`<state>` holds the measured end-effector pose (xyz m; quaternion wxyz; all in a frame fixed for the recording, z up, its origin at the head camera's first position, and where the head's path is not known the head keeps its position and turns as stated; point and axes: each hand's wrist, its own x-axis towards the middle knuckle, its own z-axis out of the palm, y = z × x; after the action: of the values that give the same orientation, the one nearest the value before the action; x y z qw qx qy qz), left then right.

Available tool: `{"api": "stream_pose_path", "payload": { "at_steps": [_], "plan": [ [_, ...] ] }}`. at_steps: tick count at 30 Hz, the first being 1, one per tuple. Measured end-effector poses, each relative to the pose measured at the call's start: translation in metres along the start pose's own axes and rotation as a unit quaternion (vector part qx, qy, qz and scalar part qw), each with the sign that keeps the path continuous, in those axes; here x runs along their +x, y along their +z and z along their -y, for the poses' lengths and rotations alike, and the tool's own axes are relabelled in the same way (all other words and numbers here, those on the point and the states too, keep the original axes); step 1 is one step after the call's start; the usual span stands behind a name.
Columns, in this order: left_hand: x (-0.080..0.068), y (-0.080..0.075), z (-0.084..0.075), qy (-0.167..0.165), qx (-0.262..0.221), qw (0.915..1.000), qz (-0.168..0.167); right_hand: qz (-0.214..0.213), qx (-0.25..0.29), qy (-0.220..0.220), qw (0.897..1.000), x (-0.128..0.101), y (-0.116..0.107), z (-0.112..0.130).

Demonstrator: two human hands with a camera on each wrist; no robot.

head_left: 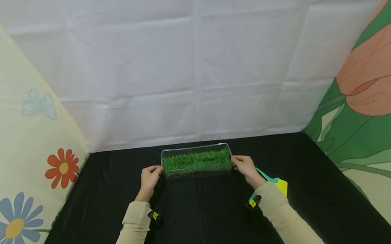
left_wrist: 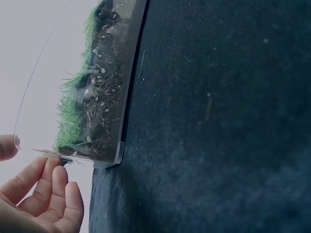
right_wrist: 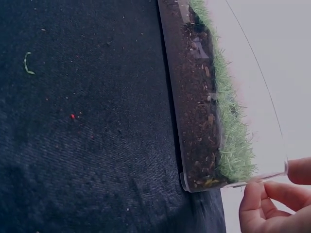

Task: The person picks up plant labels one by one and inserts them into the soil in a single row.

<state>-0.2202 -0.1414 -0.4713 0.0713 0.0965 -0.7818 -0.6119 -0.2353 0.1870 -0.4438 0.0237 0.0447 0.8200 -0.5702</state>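
Note:
A clear plastic tray (head_left: 198,176) of green grass (head_left: 196,158) stands level near the back of the black cloth. Dark soil (left_wrist: 102,82) flecked with pale bits shows through its wall in the left wrist view. My left hand (head_left: 150,179) pinches the rim at the tray's left end, thumb inside and fingers outside. At the opposite end my right hand (head_left: 246,167) pinches the rim between thumb and fingers. The tray's base lies right at the cloth in both wrist views.
A yellow and teal object (head_left: 281,186) lies partly hidden beneath my right forearm. One cut grass blade (right_wrist: 28,65) and a tiny red speck (right_wrist: 73,116) dot the black cloth (head_left: 201,218). Behind hangs a white sheet (head_left: 192,62), with flower-printed panels at both sides.

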Motion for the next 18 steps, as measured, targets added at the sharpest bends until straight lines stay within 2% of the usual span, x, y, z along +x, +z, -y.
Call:
{"api": "stream_pose_path", "payload": {
  "at_steps": [18],
  "plan": [
    [-0.0098, -0.0018, -0.0010, 0.001, 0.014, 0.9999, 0.005, 0.011, -0.006, 0.005, 1.000, -0.0080, -0.0033, -0.0043]
  ]
}}
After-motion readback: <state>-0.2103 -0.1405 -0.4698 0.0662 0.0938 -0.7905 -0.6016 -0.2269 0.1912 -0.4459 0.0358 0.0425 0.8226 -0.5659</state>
